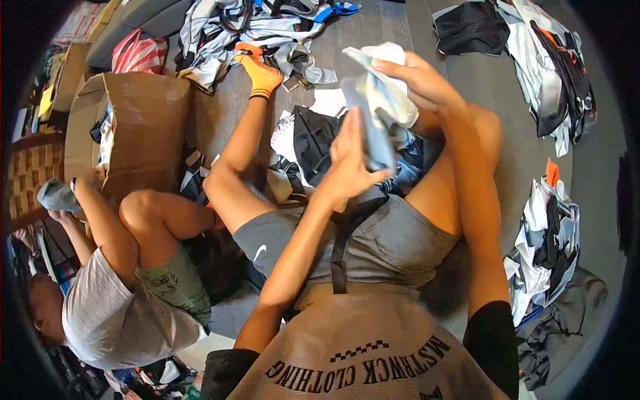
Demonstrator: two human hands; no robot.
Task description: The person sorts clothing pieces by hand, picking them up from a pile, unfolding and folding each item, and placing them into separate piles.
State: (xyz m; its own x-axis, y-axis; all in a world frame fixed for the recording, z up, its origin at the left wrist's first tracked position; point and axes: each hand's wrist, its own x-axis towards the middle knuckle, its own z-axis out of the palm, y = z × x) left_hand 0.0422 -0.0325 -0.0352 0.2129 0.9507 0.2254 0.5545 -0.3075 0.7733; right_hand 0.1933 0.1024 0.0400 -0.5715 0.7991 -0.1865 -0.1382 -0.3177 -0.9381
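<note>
In front of me, my right hand (420, 80) pinches a white and pale blue cloth piece (383, 97) between thumb and fingers. My left hand (348, 160) is lower and to the left, its fingers along a light blue part of the cloth and its thumb on the near side. This part is blurred by motion, and I cannot tell whether it is one piece or several. Between my legs, below both hands, lies a pile of black, white and blue fabric scraps (317, 143).
A cardboard box (150, 127) with fabric inside stands at left. Beside it another person (113, 293) sits holding a grey cloth (59, 195). Fabric heaps lie ahead (220, 40) and at right (543, 247). A black cloth (470, 30) lies at upper right. My foot wears an orange sock (261, 77).
</note>
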